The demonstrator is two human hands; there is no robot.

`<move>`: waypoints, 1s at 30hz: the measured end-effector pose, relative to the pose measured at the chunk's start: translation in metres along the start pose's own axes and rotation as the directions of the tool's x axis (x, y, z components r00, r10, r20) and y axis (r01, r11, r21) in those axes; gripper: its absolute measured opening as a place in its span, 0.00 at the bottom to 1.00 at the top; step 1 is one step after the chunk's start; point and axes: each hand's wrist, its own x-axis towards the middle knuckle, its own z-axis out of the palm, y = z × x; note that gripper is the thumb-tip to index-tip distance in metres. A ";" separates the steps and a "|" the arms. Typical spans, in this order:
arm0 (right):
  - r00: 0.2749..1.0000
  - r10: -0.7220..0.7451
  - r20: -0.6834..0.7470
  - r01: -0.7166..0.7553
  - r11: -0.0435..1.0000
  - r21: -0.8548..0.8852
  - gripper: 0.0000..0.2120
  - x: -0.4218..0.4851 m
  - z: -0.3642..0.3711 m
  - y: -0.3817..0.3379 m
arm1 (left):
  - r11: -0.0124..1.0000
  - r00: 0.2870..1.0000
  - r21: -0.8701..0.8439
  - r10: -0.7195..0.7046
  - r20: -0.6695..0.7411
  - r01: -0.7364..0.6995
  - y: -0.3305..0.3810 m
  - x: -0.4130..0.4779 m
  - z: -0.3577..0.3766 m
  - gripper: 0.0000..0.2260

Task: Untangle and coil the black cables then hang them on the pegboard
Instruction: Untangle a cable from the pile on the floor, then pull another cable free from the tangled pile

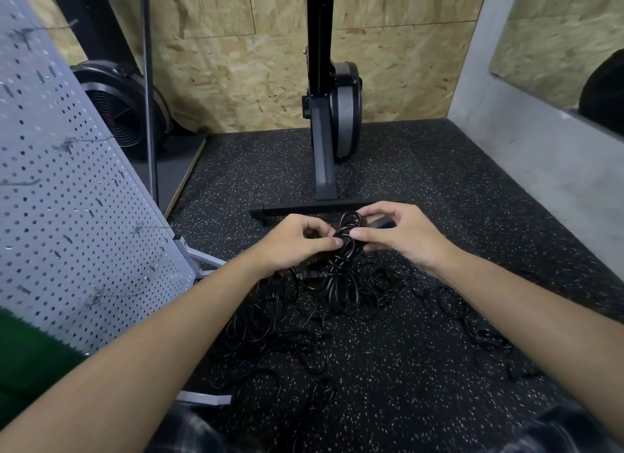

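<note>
While both hands meet just on the near side of the flat black metal foot bar of an exercise machine, the bundle of thick black cable loops hangs between them, its top loop rising in front of the bar. The left hand pinches the bundle's waist with thumb and curled fingers. The right hand pinches the same spot from the other side, its upper fingers curled over the top loop and a small black block whose kind cannot be told. Nearer than the bar, a loose tangle of thin black cables sprawls over the black speckled rubber floor, spreading under both forearms. Left of the bar stands the grey perforated metal pegboard, bent wire hooks jutting from it, its foot close to the tangle's edge. Right of the bar the floor runs open to a grey concrete wall. White letters show on something black under the bundle, too blurred to read
</note>
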 end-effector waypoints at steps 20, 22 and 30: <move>0.846 0.425 0.322 -0.035 0.646 -0.762 0.20 0.043 0.064 0.076 | 0.855 0.852 0.148 -0.447 -0.274 0.496 -0.166 -0.067 -0.103 0.17; 0.842 0.426 0.331 -0.029 0.648 -0.761 0.20 0.052 0.083 0.087 | 0.817 0.811 0.158 -0.487 -0.325 0.554 -0.200 -0.076 -0.109 0.15; 0.814 0.428 0.394 0.014 0.663 -0.749 0.19 0.073 0.150 0.137 | 0.652 0.660 0.201 -0.602 -0.449 0.731 -0.316 -0.089 -0.105 0.13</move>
